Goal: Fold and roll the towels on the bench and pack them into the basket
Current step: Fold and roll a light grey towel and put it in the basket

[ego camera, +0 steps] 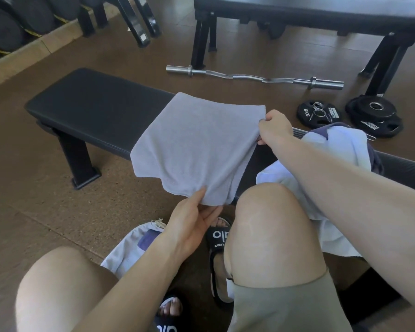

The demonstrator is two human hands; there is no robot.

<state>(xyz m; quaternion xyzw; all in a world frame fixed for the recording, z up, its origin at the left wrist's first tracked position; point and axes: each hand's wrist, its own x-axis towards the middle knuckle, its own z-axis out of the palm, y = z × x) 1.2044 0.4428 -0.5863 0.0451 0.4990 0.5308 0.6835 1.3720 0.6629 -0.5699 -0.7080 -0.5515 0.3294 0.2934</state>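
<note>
A pale lilac-grey towel (197, 144) lies folded across the black padded bench (94, 109), its near edge hanging off the front. My left hand (192, 221) pinches the near lower corner from below. My right hand (273, 127) grips the far right corner at the bench top. A heap of white and dark purple towels (340, 149) sits on the bench behind my right forearm. A light fabric basket (127, 250) stands on the floor by my left knee, with something purple inside and its rim partly hidden by my left arm.
My two knees and black slides fill the foreground. A curl bar (254, 76) and weight plates (319, 113) lie on the brown floor beyond the bench. A second black bench (309, 17) stands at the back right; dumbbell racks are at the top left.
</note>
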